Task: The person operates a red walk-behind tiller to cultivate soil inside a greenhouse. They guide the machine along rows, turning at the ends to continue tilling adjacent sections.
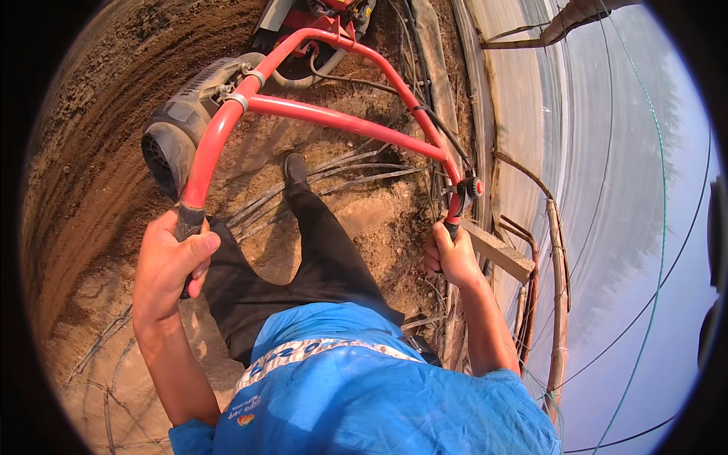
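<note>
A red tubular handlebar (347, 116) with a crossbar spans the space in front of me, joined to a walk-behind engine machine (335, 8) at the top of the view. My left hand (173, 256) is wrapped around the black rubber grip (190, 222) at its left end. On the right end's dark grip, my right hand (453, 253) is closed. Just ahead of that hand sits a control with a red button (479, 187), and a black cable (449, 133) runs from it along the bar. A dusty black vented housing (176, 128) lies beside the left bar, near two metal clamps (238, 101).
Several thin poles or hoses (335, 170) lie across the dirt around my shoe (294, 169). Tilled soil (85, 159) stretches along the left. At right are a concrete post (503, 250), plastic sheeting (520, 108), bamboo poles (557, 307) and a green cord (662, 187).
</note>
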Available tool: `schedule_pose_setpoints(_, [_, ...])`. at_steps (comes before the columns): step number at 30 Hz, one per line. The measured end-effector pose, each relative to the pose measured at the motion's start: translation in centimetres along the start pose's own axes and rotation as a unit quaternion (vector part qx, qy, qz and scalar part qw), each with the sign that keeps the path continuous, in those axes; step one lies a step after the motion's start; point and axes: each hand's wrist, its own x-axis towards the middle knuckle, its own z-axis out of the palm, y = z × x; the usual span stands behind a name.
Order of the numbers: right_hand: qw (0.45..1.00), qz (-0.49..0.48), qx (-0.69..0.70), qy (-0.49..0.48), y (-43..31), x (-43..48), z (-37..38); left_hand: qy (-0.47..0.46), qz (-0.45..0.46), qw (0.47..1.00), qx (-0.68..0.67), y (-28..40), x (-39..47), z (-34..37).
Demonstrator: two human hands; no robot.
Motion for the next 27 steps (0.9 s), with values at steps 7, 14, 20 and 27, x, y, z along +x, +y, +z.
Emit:
schedule_pose_setpoints(7, [1.000,0.007,-0.015,-0.011,-1.1,0.5,-4.0,-0.013,-0.006,1.000,0.009,-0.5,-0.8,3.3])
schedule_pose_setpoints(14, [1.000,0.010,-0.021,-0.013,-3.2,1.5,-6.7,-0.018,-0.014,0.998,-0.061,-1.1,-0.9,6.3])
schedule_pose_setpoints(20, [0.998,0.017,-0.053,0.003,-2.7,3.2,-9.8,-0.010,-0.049,0.996,-0.078,-1.9,-1.1,9.1])
schedule_pose_setpoints(27, [0.999,0.012,-0.050,-0.003,-4.8,3.1,-10.8,-0.029,-0.035,0.994,-0.096,-1.5,-1.2,10.2])
